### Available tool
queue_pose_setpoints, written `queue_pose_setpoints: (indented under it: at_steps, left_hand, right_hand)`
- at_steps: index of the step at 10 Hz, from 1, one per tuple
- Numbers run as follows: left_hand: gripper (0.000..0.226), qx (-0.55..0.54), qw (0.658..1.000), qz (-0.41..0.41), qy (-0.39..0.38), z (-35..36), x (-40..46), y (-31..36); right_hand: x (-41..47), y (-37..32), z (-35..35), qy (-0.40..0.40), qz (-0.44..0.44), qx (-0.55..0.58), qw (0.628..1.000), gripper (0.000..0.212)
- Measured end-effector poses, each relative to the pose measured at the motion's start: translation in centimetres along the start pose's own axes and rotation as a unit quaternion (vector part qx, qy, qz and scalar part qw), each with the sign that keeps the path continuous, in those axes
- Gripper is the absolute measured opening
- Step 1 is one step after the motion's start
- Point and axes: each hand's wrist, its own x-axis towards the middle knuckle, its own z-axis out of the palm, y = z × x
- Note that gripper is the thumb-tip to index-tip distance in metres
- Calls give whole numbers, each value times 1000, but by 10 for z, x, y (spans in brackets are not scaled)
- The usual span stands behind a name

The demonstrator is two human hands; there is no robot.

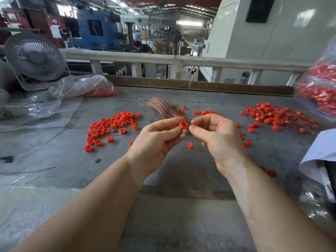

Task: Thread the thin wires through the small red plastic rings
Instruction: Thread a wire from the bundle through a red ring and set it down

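I saw 2 hands mid-frame: left hand (pixel 158 137) pinched 1 ring (pixel 183 124); right hand (pixel 216 135), fingers curled, touched it.

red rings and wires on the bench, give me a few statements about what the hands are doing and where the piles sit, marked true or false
1. The left hand pinches a red ring between thumb and fingers. True.
2. The wire bundle lies on the table beyond the hands. True.
3. The right hand rests flat on the table. False: it is raised beside the left hand, fingers curled, fingertips close to the ring.
4. The pile of rings with wires trailing from them is on the left of the table. False: it is on the right; the left pile shows bare rings.
5. A grey desk fan stands at the far left. True.
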Motion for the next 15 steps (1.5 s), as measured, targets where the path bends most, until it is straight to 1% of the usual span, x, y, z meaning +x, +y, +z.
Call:
queue_pose_setpoints:
  at_steps: [3,6,9,11,12,15]
  left_hand:
    - [34,-6,1000,-7,-8,-1,2,0]
    - [27,-5,1000,-8,-11,-1,3,-2]
    - [22,-8,1000,-4,-20,-3,3,-2]
    - [32,-8,1000,-2,-22,-3,2,-1]
    - [30,-12,1000,-3,-23,-2,1,0]
    - [33,-14,1000,3,-18,-1,2,0]
  right_hand:
    - [0,0,0,0,4,-1,1000,18]
    - [1,-2,1,6,7,17,1000,19]
    - [0,-2,1,-3,3,10,1000,18]
    - [-1,-2,1,-10,0,7,1000,19]
    - [-1,-2,0,-8,-2,6,1000,18]
    - [-1,-2,0,-11,-12,-2,1000,20]
